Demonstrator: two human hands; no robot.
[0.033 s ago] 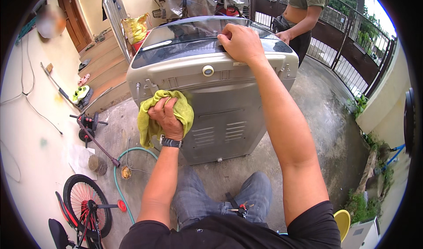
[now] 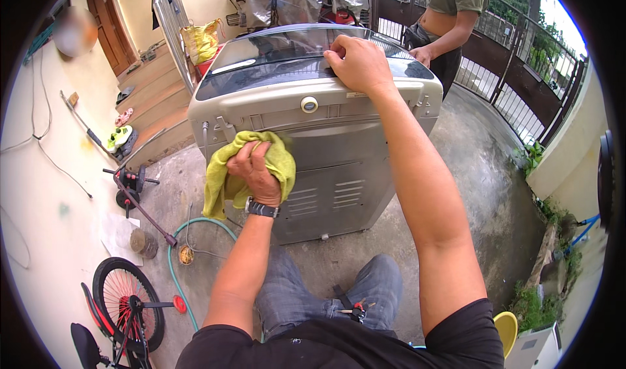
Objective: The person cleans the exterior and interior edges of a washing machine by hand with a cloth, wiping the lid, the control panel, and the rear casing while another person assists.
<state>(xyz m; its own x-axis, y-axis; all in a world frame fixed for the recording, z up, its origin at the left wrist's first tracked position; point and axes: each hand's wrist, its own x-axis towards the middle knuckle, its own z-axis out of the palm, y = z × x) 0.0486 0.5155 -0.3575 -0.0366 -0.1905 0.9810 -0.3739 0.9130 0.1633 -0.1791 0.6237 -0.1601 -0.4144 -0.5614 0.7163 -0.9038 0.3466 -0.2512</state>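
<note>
A grey top-loading washing machine [image 2: 326, 137] stands in front of me, its vented back panel facing me. My left hand [image 2: 253, 172], with a dark watch on the wrist, is closed on a yellow-green cloth [image 2: 282, 163] and presses it against the left part of that panel, below the top rim. My right hand [image 2: 360, 63] rests on the dark top panel [image 2: 277, 67], its fingers curled over and partly hidden. On the machine's far right side, another person's hand [image 2: 421, 56] touches the top edge.
A teal hose [image 2: 172, 264] curves over the concrete floor on the left, near a bicycle [image 2: 134, 307] and a pressure-washer wand [image 2: 147, 209]. Shoes [image 2: 120, 138] lie by wooden steps [image 2: 156, 98]. Behind the machine are covered vehicles [image 2: 283, 0]. A metal gate [image 2: 502, 85] closes off the right.
My left hand has slid a little to the right across the back panel with the cloth. My right hand stays almost where it was.
</note>
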